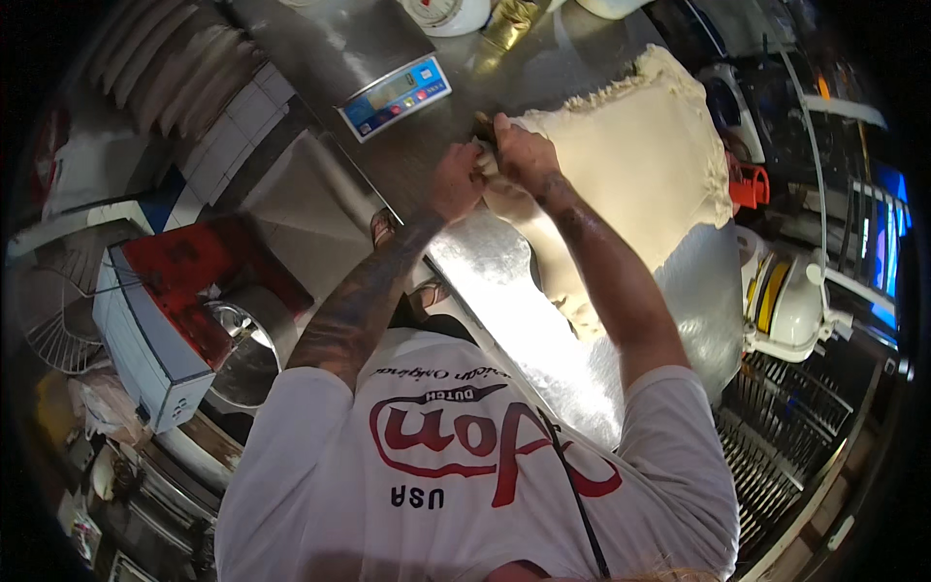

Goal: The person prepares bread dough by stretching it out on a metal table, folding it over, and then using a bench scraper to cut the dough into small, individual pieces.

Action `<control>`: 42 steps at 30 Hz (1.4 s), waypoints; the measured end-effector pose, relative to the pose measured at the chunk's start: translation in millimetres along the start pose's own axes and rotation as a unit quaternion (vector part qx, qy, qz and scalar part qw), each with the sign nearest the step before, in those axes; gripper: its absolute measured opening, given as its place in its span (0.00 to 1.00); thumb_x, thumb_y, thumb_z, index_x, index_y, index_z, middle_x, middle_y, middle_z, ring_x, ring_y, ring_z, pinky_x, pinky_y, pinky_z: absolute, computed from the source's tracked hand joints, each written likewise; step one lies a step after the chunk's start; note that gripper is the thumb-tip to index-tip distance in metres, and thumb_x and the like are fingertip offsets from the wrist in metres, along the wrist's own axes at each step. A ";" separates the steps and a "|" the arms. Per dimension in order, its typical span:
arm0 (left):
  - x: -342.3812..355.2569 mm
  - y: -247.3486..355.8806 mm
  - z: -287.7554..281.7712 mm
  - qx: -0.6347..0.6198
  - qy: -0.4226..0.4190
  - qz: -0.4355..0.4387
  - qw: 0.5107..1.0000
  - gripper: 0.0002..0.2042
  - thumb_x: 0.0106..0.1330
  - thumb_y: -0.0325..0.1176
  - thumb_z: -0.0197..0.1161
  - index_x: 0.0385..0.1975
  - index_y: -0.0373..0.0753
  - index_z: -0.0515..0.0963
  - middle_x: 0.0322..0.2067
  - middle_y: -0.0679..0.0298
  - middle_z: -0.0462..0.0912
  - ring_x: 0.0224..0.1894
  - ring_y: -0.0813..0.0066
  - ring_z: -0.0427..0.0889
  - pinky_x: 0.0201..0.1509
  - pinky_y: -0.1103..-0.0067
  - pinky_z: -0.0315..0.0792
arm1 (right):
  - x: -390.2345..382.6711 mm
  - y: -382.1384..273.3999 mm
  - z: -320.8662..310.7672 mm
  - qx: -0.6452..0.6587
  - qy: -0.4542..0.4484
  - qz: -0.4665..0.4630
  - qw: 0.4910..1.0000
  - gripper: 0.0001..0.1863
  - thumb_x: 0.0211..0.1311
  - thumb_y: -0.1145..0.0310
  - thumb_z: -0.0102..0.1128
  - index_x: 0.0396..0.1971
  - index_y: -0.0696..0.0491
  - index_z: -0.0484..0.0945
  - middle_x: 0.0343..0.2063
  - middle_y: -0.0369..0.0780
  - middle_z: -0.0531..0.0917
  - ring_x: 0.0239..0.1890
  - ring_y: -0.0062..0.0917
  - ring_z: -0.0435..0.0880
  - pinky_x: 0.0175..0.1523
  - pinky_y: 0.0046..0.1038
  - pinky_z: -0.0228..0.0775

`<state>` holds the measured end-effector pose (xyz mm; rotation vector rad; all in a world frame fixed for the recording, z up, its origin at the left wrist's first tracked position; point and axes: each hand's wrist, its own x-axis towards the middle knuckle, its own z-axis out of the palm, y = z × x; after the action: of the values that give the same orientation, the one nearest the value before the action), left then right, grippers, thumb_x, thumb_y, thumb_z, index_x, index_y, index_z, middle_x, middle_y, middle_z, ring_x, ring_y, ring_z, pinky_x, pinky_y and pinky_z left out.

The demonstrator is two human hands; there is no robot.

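Observation:
A large, pale slab of dough (pixel 630 160) spreads over the steel worktop (pixel 465 272), ragged along its far and right edges. My left hand (pixel 461 179) has its fingers closed on the dough's left corner. Just to its right, my right hand (pixel 519 155) grips a small dark tool (pixel 484 124), partly hidden by my fingers, against that same corner. Beyond my hands sits a digital scale (pixel 395 97) with a blue front panel.
A white dial scale (pixel 441 12) and a gold bag (pixel 509 29) stand at the far edge. A red-topped box (pixel 194 281) and steel bowl (pixel 250 364) are at left. Beyond the right edge are red plastic (pixel 749 186), white equipment (pixel 795 306) and metal racks (pixel 776 436).

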<state>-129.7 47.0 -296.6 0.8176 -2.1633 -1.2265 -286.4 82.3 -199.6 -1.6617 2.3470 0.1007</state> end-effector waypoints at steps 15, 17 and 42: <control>4.8 -8.1 4.5 0.119 0.042 -0.003 0.992 0.19 0.59 0.33 0.64 0.53 0.45 0.77 0.49 0.54 0.81 0.53 0.51 0.81 0.57 0.60 0.77 | -253.4 100.5 11.8 -0.007 -0.283 0.079 0.956 0.17 0.69 0.68 0.49 0.55 0.52 0.65 0.35 0.53 0.86 0.38 0.53 0.87 0.44 0.50 0.78; 5.9 1.7 1.0 0.102 0.018 -0.027 0.994 0.20 0.60 0.33 0.64 0.53 0.44 0.77 0.49 0.54 0.81 0.53 0.51 0.81 0.58 0.61 0.77 | -289.4 108.6 15.7 -0.007 -0.284 0.089 0.955 0.18 0.68 0.70 0.49 0.56 0.54 0.63 0.34 0.52 0.86 0.38 0.53 0.87 0.44 0.52 0.78; -33.4 97.3 -85.9 -0.384 -0.084 -0.202 0.897 0.23 0.57 0.28 0.75 0.48 0.36 0.69 0.47 0.63 0.76 0.46 0.76 0.77 0.50 0.77 0.74 | -381.2 -35.2 44.3 0.753 0.333 0.267 0.501 0.24 0.63 0.69 0.66 0.58 0.60 0.76 0.49 0.41 0.82 0.48 0.28 0.82 0.59 0.34 0.73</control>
<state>-71.9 62.0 -176.7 0.8268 -1.4154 -2.2212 -127.6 428.8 -142.6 0.0445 1.7382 -2.0670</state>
